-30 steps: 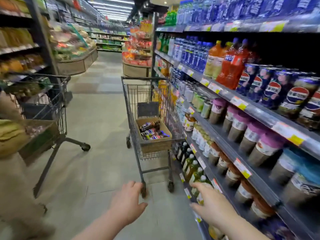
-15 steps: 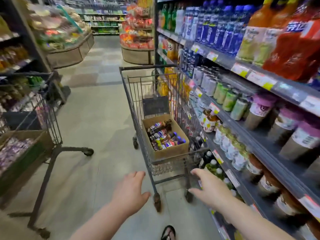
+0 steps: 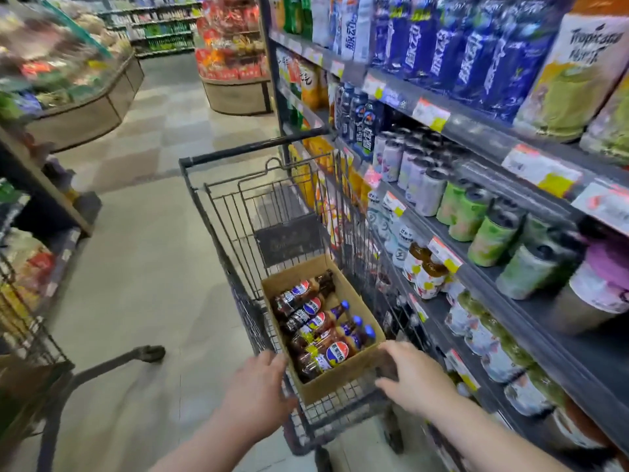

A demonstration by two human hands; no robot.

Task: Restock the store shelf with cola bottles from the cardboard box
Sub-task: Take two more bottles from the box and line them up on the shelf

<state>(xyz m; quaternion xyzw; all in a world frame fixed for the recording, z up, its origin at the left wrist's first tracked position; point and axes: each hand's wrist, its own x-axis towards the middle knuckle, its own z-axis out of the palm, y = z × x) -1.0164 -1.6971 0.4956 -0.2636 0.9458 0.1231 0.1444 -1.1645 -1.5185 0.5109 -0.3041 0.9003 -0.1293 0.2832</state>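
Observation:
An open cardboard box [image 3: 335,383] sits in the near end of a wire shopping cart [image 3: 218,212]. Several cola bottles [image 3: 316,323] with blue caps and red-white-blue labels lie on their sides inside it. My left hand [image 3: 257,395] is open, fingers spread, at the cart rim beside the box's near left corner. My right hand [image 3: 417,379] has its fingers and thumb apart around the box's near right corner, touching it. The drinks shelf [image 3: 486,132] runs along the right, filled with bottles and cans.
A second cart [image 3: 51,373] with a cardboard box stands at the left, one wheel leg reaching into the aisle. Two wooden display islands [image 3: 85,114] stand further down the aisle. Another shelf unit lines the left edge.
I have walked up to the cart, which now fills the view. Both hands moved forward from mid-air to the near end of the cart and box.

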